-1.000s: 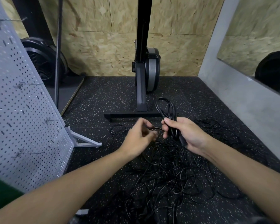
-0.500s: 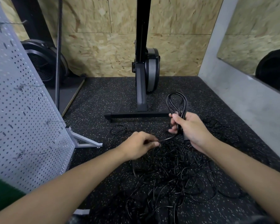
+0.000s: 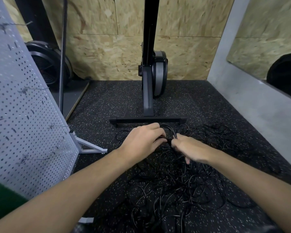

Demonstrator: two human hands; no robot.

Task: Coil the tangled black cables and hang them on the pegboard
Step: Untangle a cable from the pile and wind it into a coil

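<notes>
A tangle of black cables (image 3: pixel 175 185) lies spread on the speckled black floor in front of me. Just above it, my left hand (image 3: pixel 143 140) and my right hand (image 3: pixel 190 149) meet, both gripping a small coil of black cable (image 3: pixel 170 132) whose loops stick out between them. The fingers of both hands are curled round the coil's strands. A white pegboard (image 3: pixel 23 118) with several metal hooks (image 3: pixel 60 126) stands on a white foot at the left, with nothing hanging on its visible hooks.
A black exercise machine (image 3: pixel 151 73) on a T-shaped base (image 3: pixel 146 119) stands right behind the hands. A black fan (image 3: pixel 47 64) sits at the back left. A grey wall (image 3: pixel 259 105) runs along the right, chipboard at the back.
My right hand has lowered the coil from a raised position down toward the pile. My left hand moved right and up to meet it and now grips the coil too.
</notes>
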